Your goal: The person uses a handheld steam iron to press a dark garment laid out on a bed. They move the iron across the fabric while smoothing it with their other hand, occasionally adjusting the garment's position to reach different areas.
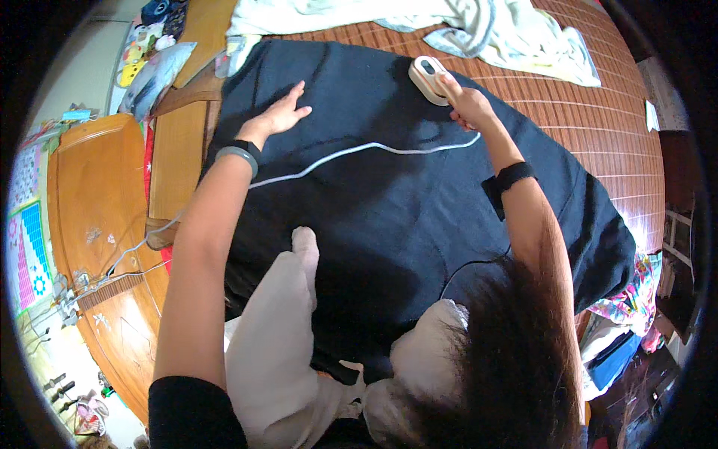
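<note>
A large black cloth [359,194] lies spread out in front of me. My right hand [471,108] is closed round the handle of a small white and tan corded appliance [429,78] with a rounded oval head. Its head rests on or just above the far right part of the cloth; I cannot tell which. From the handle a white cord [359,150] runs left across the cloth and passes behind my left forearm. My left hand [280,116] is over the far left part of the cloth, fingers spread and holding nothing.
Pale fabric [516,45] lies rumpled on the brown slatted mat [613,127] beyond the cloth. Wooden furniture [97,194] stands at the left, with cords across it. Plush toys [134,67] sit at the far left. Colourful clothes [636,299] are heaped at the right.
</note>
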`<state>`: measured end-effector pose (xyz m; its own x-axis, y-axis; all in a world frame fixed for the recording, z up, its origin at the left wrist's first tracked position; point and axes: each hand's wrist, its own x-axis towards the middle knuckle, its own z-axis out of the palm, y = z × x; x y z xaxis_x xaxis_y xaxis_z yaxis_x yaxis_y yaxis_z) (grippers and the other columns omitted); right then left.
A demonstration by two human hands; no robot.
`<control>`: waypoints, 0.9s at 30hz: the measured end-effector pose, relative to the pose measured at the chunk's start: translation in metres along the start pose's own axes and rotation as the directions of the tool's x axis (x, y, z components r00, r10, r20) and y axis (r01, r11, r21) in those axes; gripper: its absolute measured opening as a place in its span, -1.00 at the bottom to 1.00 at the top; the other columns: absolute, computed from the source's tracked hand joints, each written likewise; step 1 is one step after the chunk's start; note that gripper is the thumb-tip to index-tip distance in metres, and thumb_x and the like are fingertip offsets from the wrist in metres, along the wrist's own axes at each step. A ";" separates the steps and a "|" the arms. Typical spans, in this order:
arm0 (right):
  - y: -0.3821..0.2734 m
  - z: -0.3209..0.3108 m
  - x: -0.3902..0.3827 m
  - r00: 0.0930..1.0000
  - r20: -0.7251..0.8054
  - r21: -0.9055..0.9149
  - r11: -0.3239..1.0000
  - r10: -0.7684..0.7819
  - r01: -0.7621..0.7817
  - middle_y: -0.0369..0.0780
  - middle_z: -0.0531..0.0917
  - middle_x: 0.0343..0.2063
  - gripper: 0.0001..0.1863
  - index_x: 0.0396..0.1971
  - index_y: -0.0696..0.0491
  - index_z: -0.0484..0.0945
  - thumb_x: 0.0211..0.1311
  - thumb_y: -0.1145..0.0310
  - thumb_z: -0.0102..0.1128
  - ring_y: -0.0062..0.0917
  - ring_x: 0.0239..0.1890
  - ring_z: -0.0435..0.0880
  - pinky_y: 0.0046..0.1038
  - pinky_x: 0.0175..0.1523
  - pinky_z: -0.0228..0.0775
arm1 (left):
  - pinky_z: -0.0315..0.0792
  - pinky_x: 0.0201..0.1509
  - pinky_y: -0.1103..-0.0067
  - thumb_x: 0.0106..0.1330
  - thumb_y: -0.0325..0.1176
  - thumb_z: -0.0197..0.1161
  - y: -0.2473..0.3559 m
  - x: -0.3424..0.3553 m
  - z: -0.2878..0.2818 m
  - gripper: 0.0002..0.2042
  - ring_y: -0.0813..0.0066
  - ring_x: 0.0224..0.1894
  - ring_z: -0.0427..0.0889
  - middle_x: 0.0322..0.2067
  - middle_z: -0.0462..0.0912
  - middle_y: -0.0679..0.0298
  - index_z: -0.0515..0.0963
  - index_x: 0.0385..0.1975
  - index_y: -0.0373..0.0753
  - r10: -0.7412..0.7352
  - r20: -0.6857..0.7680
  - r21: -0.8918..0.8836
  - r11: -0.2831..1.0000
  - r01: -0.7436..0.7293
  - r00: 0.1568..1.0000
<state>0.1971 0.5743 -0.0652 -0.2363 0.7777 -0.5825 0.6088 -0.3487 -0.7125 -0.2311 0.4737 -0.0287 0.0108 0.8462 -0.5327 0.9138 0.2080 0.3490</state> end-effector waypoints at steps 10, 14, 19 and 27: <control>-0.020 0.043 -0.039 0.931 -0.304 -0.179 0.972 -0.201 0.152 0.09 0.77 -0.22 -0.13 -0.10 0.16 0.72 0.31 -0.48 0.04 0.03 -0.06 0.75 -0.12 0.06 0.55 | -0.28 0.70 0.20 0.46 0.41 -0.09 -0.029 -0.053 0.044 -0.03 0.06 0.68 -0.38 0.65 -0.41 0.07 -0.22 0.64 -0.11 -0.334 0.109 0.045 0.943 0.331 0.936; -0.017 0.092 -0.095 0.912 -0.047 -0.231 0.892 -0.408 0.387 0.05 0.75 -0.39 -0.29 -0.19 0.17 0.71 0.29 -0.32 0.27 0.01 -0.24 0.77 -0.14 -0.15 0.56 | -0.30 0.70 0.15 0.45 0.45 -0.13 -0.058 -0.052 0.052 -0.01 -0.02 0.67 -0.41 0.64 -0.45 0.05 -0.24 0.65 -0.10 -0.202 0.068 0.093 0.976 0.196 0.977; -0.019 0.161 -0.147 0.933 0.107 -0.429 0.831 -0.342 0.354 0.04 0.76 -0.37 -0.29 -0.15 0.04 0.73 0.25 -0.40 0.22 0.01 -0.21 0.77 -0.06 -0.10 0.61 | -0.29 0.70 0.15 0.48 0.42 -0.14 -0.081 -0.040 0.048 -0.05 -0.06 0.67 -0.38 0.65 -0.43 0.07 -0.24 0.65 -0.08 -0.152 -0.004 0.146 0.978 0.151 0.988; -0.032 0.150 -0.096 0.930 -0.154 -0.397 0.883 -0.334 0.252 0.06 0.75 -0.34 -0.31 -0.13 0.06 0.74 0.23 -0.36 0.29 -0.01 -0.18 0.77 -0.09 -0.11 0.60 | -0.37 0.42 -0.50 0.18 0.68 -0.04 -0.078 -0.010 0.048 0.22 -0.11 0.62 -0.71 0.61 -0.75 0.20 -0.50 0.62 0.09 -0.285 -0.077 0.166 0.941 0.294 0.955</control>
<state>0.0865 0.4323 -0.0451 -0.3068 0.9201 -0.2435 0.7785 0.0954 -0.6203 -0.2828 0.4253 -0.0872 -0.2813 0.7868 -0.5494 0.9306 0.3633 0.0438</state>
